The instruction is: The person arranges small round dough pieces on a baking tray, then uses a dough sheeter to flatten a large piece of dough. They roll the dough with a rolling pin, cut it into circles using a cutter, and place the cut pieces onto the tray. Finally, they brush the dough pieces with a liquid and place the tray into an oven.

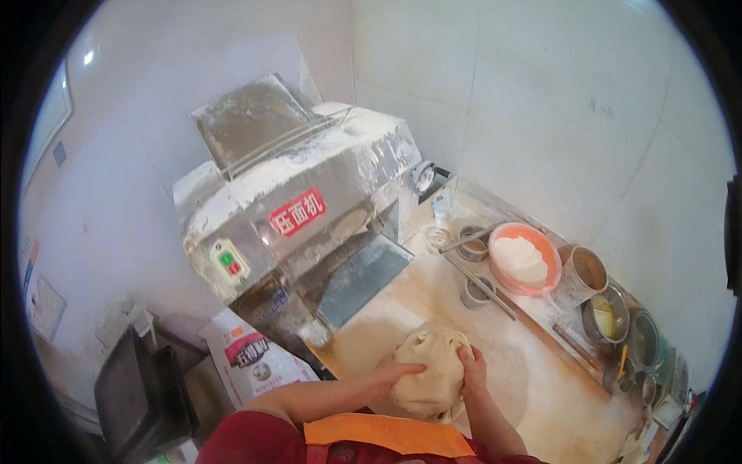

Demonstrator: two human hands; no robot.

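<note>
A large pale lump of dough sits between my two hands over the front of the floury wooden worktop. Its top is folded and uneven. My left hand grips the dough's left side, thumb laid across the front. On the right side, my right hand holds it with the fingers curled around the upper edge. The underside of the dough is hidden. Beyond it stands a flour-dusted dough sheeter with a grey metal outfeed plate sloping down towards the worktop.
An orange bowl of flour, a dusty cylindrical container and a metal bowl with yellow contents line the right wall. A long rolling pin and thin metal rods lie nearby. Left are a printed flour sack and black trays.
</note>
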